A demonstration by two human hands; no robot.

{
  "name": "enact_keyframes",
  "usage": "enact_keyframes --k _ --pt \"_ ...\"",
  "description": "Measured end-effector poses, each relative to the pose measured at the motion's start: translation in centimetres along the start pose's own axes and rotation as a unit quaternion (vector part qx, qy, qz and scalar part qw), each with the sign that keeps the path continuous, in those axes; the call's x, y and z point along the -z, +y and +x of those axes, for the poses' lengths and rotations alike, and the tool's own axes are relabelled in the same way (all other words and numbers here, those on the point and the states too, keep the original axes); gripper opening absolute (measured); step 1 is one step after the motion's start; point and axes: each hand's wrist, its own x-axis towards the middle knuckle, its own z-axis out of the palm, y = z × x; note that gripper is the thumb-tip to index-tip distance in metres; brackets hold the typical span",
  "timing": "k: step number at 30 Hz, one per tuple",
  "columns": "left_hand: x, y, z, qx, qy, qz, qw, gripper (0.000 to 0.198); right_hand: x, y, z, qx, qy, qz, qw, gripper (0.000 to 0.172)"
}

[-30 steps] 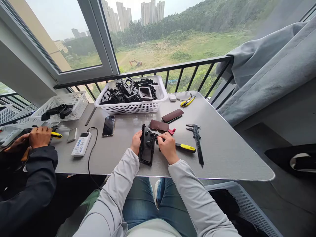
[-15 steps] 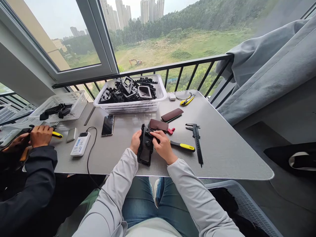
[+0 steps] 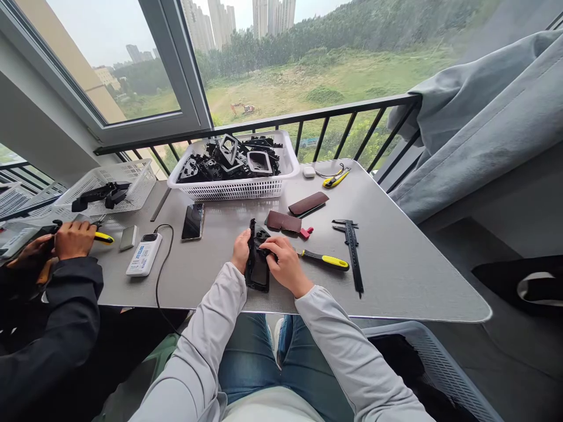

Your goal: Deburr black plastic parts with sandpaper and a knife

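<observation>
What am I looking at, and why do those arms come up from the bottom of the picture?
Those arms belong to a person wearing a camera on their head, so you see what they see, looking down. Their left hand and right hand hold a black plastic part on a table. A yellow-handled screwdriver lies beside it, and a caliper and a phone lie nearby. A white basket holds more black parts. At the left, another person's hand shows.

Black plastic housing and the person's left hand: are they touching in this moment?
Touching. The head view plainly shows the left hand wrapped against the side of the black plastic housing, its fingers pressed on the edge.
</observation>
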Motion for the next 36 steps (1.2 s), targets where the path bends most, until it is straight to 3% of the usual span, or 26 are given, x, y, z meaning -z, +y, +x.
enact_keyframes --k 6,10,13,16,23,26,30,36 --pt "-0.4 0.1 -0.3 -0.018 -0.006 -0.007 1.0 0.026 -0.7 0.1 -0.1 -0.066 0.05 -0.008 0.997 0.025" --pt "-0.5 -0.1 -0.3 -0.014 -0.011 -0.002 1.0 0.027 -0.6 0.0 -0.1 -0.067 0.068 0.029 0.995 0.022" --pt "-0.2 -0.1 0.0 -0.027 0.016 -0.007 0.999 0.028 -0.3 -0.2 -0.2 -0.063 0.085 0.048 0.993 0.02" --pt "0.2 -0.2 0.2 -0.043 0.05 -0.023 0.998 0.03 -0.1 -0.6 -0.4 -0.039 0.071 0.061 0.995 0.02" --pt "0.2 0.0 0.3 -0.053 0.059 -0.039 0.996 0.029 0.4 -1.5 -0.6 0.018 0.05 0.112 0.992 0.013" --pt "0.1 0.1 0.3 -0.044 0.055 -0.035 0.997 0.031 0.1 -1.5 -0.5 0.018 0.008 0.113 0.993 0.015" --pt "0.3 0.0 0.5 -0.044 0.058 -0.053 0.996 0.03 -0.6 -1.2 -0.4 0.014 0.014 0.098 0.995 0.014" --pt "0.6 -0.2 0.8 -0.04 0.071 -0.064 0.995 0.029 -0.9 -0.1 -0.4 -0.072 0.07 0.061 0.993 0.008"
